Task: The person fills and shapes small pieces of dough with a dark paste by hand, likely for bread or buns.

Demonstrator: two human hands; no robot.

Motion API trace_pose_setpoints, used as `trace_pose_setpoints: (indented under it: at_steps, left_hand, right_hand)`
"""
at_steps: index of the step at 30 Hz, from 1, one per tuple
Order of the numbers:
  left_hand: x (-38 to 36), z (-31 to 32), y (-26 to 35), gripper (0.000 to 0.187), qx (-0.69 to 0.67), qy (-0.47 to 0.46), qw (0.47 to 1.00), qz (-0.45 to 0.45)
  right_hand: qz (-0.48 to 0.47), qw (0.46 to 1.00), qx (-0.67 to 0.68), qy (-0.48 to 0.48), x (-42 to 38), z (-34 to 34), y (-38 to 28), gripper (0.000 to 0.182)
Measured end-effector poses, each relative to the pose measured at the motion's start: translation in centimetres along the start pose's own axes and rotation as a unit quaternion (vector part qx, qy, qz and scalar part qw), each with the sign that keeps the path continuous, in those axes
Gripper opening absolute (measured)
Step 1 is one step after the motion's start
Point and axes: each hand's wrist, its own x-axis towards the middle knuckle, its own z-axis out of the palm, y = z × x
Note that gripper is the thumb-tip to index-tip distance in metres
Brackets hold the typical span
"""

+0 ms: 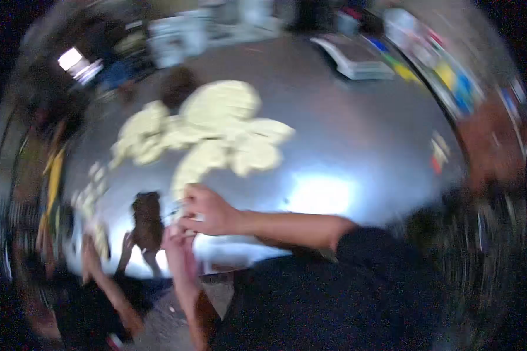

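Observation:
Low in the middle, my right hand [214,210] is closed, with a small pale piece of dough [199,217] showing at its fingers. Just below and left of it, my left hand [178,238] touches it; its fingers are bent together around the same spot, and motion blur hides the exact grip. Flat, pale yellow dough [219,108] lies in several overlapping rounded sheets on the shiny metal table [369,169], just beyond my hands. A dark brown object [147,219], blurred, is to the left of my hands.
At the lower left a co-worker's hand [92,260] is beside small pale pieces [91,193]. A flat device like a scale [360,61] stands at the back right. White containers [178,38] line the far edge, and a brown surface [492,146] is at the right.

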Motion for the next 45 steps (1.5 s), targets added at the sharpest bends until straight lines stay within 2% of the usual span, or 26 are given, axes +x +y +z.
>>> trace_pose_setpoints:
  at_steps: [1,3,5,7,8,9,10,13,14,16,18,19,20,21,22,24,26,28,32,34,36,38,40,41,44,45]
  left_hand:
    - [0.0,0.8,-0.6,0.029,0.108,0.067,0.992,0.013]
    - [-0.7,2.7,-0.9,0.033,0.108,0.03,0.994,-0.01]
    - [-0.5,3.8,-1.2,0.032,0.103,0.01,0.994,-0.033]
    - [0.1,6.3,-0.9,0.027,-0.012,-0.032,0.997,-0.07]
    - [-0.2,7.1,-0.5,0.025,-0.105,-0.07,0.988,-0.092]
    - [-0.1,7.2,-0.9,0.02,-0.128,-0.081,0.985,-0.079]
    - [-0.2,7.7,-1.1,0.018,-0.058,-0.033,0.997,-0.03]
    - [-1.4,10.4,0.7,0.023,-0.044,0.032,0.998,0.015]
    - [-1.8,11.6,0.9,0.028,-0.02,0.016,0.999,0.043]
    - [-1.2,11.7,-0.4,0.039,-0.013,-0.049,0.996,0.078]
    - [-2.3,14.0,1.3,0.037,-0.044,-0.016,0.999,-0.013]
    - [-1.9,13.8,1.4,0.037,-0.046,-0.01,0.999,-0.013]
    - [-1.5,13.4,1.1,0.037,-0.042,-0.038,0.998,0.042]
    - [-1.3,13.2,0.8,0.038,-0.037,-0.065,0.993,0.093]
    - [-1.1,12.5,1.4,0.037,0.074,-0.038,0.989,0.12]
    - [-1.7,13.2,2.1,0.035,-0.067,0.012,0.991,0.114]
    - [-2.7,14.3,2.6,0.037,-0.091,0.015,0.99,0.109]
    - [-2.5,13.1,1.5,0.033,-0.024,-0.028,0.991,0.127]
    - [-3.1,13.9,2.0,0.03,-0.085,-0.092,0.992,0.034]
    - [-2.4,12.8,1.4,0.03,-0.001,-0.052,0.991,0.121]
    - [-2.4,12.7,2.1,0.029,-0.002,-0.037,0.989,0.142]
    - [-2.9,13.6,2.1,0.026,0.068,-0.017,0.986,0.149]
    - [-2.3,12.9,1.5,0.027,0.104,-0.058,0.982,0.145]
    - [-2.4,13.0,1.7,0.029,0.103,-0.053,0.985,0.125]
    - [-2.5,12.7,1.8,0.032,0.102,-0.037,0.991,0.081]
    - [-2.2,12.5,1.8,0.032,0.072,-0.031,0.993,0.092]
  right_hand:
    - [0.051,0.998,-0.019,0.039,-2.8,-2.2,0.5,0.033]
    - [-0.009,0.996,0.063,0.066,-2.5,-3.1,0.9,0.032]
    - [0.191,0.964,0.163,-0.087,-3.2,-5.6,0.9,0.035]
    - [0.255,0.961,0.109,0.002,-3.8,-6.7,-0.2,0.031]
    - [0.235,0.966,0.111,-0.011,-4.2,-6.1,-1.2,0.031]
    - [0.118,0.986,0.077,0.087,-5.0,-5.4,-2.1,0.029]
    - [0.002,0.981,0.045,0.187,-5.3,-5.3,-2.6,0.028]
    - [-0.081,0.973,-0.026,0.215,-4.7,-8.3,-5.4,0.025]
    - [-0.086,0.974,-0.022,0.209,-4.4,-8.8,-5.2,0.025]
    - [0.094,0.984,0.045,0.144,-3.5,-9.9,-4.3,0.022]
    - [0.12,0.982,0.051,0.134,-3.0,-10.6,-4.7,0.02]
    - [-0.012,0.982,-0.048,0.18,-3.0,-10.3,-4.6,0.019]
    - [-0.141,0.955,-0.144,0.219,-3.2,-10.1,-4.4,0.019]
    - [-0.183,0.944,-0.167,0.218,-3.1,-10.1,-5.1,0.021]
    - [-0.172,0.949,-0.162,0.209,-3.4,-10.3,-5.8,0.021]
    - [-0.206,0.954,-0.102,0.194,-3.9,-10.6,-7.0,0.024]
    - [-0.162,0.946,-0.133,0.25,-3.6,-11.2,-7.2,0.024]
    - [-0.116,0.96,-0.067,0.245,-2.6,-11.7,-6.9,0.025]
    - [-0.186,0.94,-0.176,0.227,-2.6,-11.7,-6.1,0.025]
    - [-0.219,0.93,-0.214,0.205,-2.9,-11.2,-6.7,0.026]
    - [-0.196,0.943,-0.134,0.234,-3.3,-10.8,-7.3,0.023]
    - [-0.189,0.936,-0.16,0.251,-3.0,-10.4,-6.5,0.024]
    - [-0.096,0.962,-0.094,0.24,-2.7,-10.1,-5.1,0.026]
    - [-0.173,0.94,-0.195,0.218,-2.2,-10.4,-4.8,0.027]
    - [-0.206,0.946,-0.191,0.162,-3.0,-10.2,-6.4,0.023]
    - [-0.193,0.958,-0.125,0.172,-3.3,-9.8,-6.9,0.02]
